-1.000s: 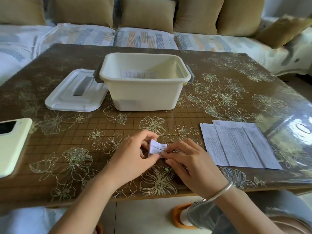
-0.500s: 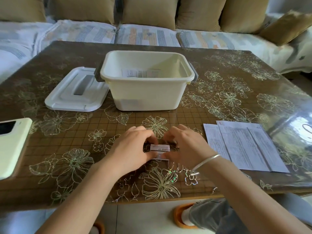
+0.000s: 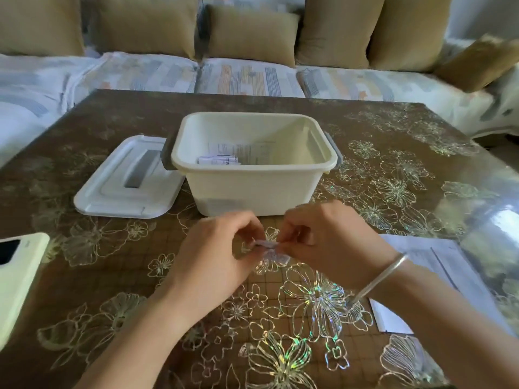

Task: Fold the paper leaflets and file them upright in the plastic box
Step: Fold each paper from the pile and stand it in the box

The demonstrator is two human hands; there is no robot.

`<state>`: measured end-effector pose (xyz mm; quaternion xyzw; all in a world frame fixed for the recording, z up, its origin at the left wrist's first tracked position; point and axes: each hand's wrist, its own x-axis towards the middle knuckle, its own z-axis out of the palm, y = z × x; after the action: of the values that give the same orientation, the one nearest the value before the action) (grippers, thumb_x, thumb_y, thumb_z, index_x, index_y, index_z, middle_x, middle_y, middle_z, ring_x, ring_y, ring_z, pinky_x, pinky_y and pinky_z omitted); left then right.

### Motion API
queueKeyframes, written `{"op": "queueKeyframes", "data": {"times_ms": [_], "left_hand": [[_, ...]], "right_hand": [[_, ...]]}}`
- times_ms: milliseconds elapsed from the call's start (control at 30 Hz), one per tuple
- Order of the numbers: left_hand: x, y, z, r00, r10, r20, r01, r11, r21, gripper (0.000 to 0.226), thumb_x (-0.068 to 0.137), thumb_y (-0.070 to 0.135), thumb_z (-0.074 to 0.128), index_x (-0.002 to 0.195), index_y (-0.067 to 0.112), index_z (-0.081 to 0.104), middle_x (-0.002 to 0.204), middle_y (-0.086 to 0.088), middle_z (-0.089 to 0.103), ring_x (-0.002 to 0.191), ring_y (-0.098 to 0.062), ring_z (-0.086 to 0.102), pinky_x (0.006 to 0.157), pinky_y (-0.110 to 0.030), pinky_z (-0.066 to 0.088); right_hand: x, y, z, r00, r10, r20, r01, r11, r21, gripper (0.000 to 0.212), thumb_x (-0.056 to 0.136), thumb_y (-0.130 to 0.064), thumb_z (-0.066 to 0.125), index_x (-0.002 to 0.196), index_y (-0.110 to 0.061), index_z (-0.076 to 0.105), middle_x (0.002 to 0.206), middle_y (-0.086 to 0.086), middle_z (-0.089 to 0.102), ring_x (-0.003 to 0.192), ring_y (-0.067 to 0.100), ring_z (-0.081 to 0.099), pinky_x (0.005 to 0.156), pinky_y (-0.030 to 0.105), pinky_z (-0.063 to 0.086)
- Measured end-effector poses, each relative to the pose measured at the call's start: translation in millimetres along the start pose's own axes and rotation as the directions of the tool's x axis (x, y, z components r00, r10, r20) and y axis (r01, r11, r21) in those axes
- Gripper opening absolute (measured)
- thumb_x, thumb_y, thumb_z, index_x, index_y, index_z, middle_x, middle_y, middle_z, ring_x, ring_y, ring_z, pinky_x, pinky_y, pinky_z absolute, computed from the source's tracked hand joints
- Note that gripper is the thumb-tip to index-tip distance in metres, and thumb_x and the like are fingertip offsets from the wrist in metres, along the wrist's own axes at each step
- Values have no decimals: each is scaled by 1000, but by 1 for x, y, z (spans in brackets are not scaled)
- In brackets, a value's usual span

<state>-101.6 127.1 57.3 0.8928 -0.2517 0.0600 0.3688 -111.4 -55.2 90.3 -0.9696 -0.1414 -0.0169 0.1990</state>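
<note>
A small folded paper leaflet [image 3: 266, 244] is held just above the table, in front of the cream plastic box [image 3: 254, 189]. My left hand [image 3: 213, 254] pinches its left end and my right hand [image 3: 328, 242] pinches its right end; most of the leaflet is hidden by my fingers. Inside the box several folded leaflets [image 3: 222, 160] stand near the front wall and a larger printed sheet [image 3: 247, 150] leans behind them. Flat unfolded leaflets [image 3: 438, 265] lie on the table to the right, partly under my right forearm.
The box's white lid [image 3: 123, 186] lies flat to the left of the box. A pale green phone [image 3: 16, 273] sits at the table's left edge. A sofa with cushions [image 3: 252, 32] runs behind the table. The floral table top [image 3: 393, 169] is glossy.
Both hands lifted the folded leaflet off the table and moved it nearer to the box. The camera has leaned forward, so the box looks nearer and its contents show.
</note>
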Motion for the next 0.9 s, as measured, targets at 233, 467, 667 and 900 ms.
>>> {"op": "queueKeyframes", "data": {"times_ms": [233,467,667,900], "left_hand": [[84,-17,-66,916,7,-402,48,991,126,12,90,15,63,92,24,71,87,18,65,75,4,59,63,-17,46],[158,-44,-55,982,-182,45,135,852,506,34,91,9,53,113,30,70,117,-2,67,104,-23,63,91,-37,52],[176,-40,-44,922,-345,177,95,644,759,36,84,0,51,110,19,67,83,-5,53,79,-26,49,67,-32,38],[178,-51,-41,926,-313,212,39,637,770,21,86,12,56,99,22,70,66,1,38,74,-26,46,65,-33,37]], "right_hand": [[78,4,-54,952,51,-301,22,972,234,10,79,-14,75,71,-17,69,60,-7,67,49,2,64,53,19,54],[181,22,-33,985,91,-148,-123,966,-228,16,83,-33,68,79,-18,72,80,3,69,74,26,65,71,31,55],[211,14,-9,994,108,-30,-110,886,-451,16,87,-8,54,95,-8,68,95,11,68,79,31,61,61,30,44],[215,12,3,998,66,-17,-66,867,-493,17,91,-19,58,101,-7,65,104,13,67,95,33,64,62,30,39]]}}
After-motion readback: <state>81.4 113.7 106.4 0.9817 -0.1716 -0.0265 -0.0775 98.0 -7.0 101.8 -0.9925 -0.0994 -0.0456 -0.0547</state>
